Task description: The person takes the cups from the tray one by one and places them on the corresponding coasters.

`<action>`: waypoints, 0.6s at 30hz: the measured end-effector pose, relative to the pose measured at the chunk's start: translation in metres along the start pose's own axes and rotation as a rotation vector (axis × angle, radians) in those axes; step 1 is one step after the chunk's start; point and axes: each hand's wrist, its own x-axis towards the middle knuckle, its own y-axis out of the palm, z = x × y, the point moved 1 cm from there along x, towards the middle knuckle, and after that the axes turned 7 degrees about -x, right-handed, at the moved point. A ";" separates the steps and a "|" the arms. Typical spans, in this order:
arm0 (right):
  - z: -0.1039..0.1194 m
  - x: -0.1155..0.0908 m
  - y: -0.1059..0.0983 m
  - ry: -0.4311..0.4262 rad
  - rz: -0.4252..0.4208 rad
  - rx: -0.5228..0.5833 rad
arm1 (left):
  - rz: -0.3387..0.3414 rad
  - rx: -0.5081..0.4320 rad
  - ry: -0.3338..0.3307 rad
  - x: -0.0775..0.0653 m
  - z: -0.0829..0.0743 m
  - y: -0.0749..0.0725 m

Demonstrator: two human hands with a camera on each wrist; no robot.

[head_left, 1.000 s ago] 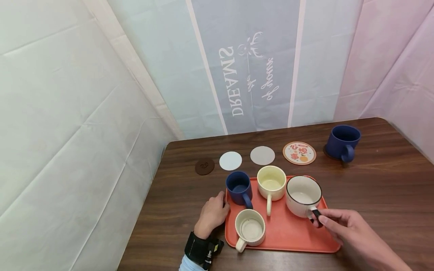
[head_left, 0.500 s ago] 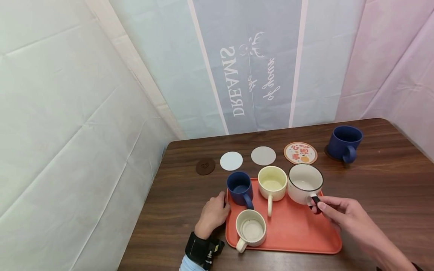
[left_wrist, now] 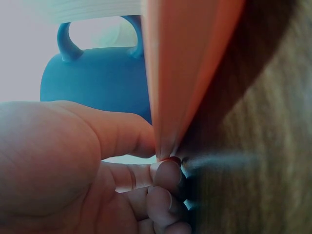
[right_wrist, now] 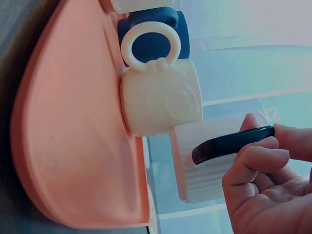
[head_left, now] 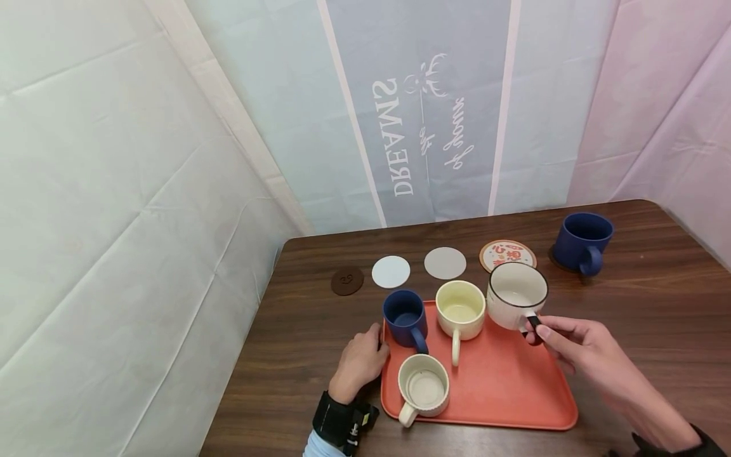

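In the head view my right hand (head_left: pixel 594 358) pinches the black handle of a white mug with a black rim (head_left: pixel 508 310). That mug hangs above the far right part of an orange-red tray (head_left: pixel 502 387), clear of the tray floor in the right wrist view. My left hand (head_left: pixel 360 362) grips the tray's left edge, thumb above and fingertips curled at the underside in the left wrist view. On the tray stand a small blue mug (head_left: pixel 400 324), a pale yellow mug (head_left: pixel 459 317) and, nearer me, a cream mug (head_left: pixel 425 390).
Beyond the tray lie a brown coaster (head_left: pixel 347 280), a white one (head_left: pixel 391 271), a grey one (head_left: pixel 445 263) and a printed round coaster (head_left: pixel 505 251), partly covered by the held mug. A larger blue mug (head_left: pixel 577 244) sits on a dark coaster at right. Fabric walls surround the table.
My right hand has lifted the white mug and moved it away from me, toward the printed coaster. My left hand keeps its hold on the tray, and the other mugs stay put.
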 end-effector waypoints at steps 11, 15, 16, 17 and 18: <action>0.008 0.019 -0.004 -0.001 -0.014 -0.015 | -0.007 -0.003 0.000 -0.001 -0.001 -0.001; 0.008 0.025 -0.003 -0.022 -0.006 0.006 | -0.006 -0.010 0.000 -0.001 -0.002 0.000; 0.008 0.026 -0.003 -0.021 -0.005 0.009 | -0.007 -0.008 0.002 -0.001 -0.002 0.000; 0.008 0.027 -0.003 -0.022 -0.006 0.007 | -0.008 -0.005 0.002 -0.001 -0.001 0.000; 0.008 0.028 -0.003 -0.023 -0.006 0.003 | -0.008 -0.003 0.003 -0.001 -0.001 0.000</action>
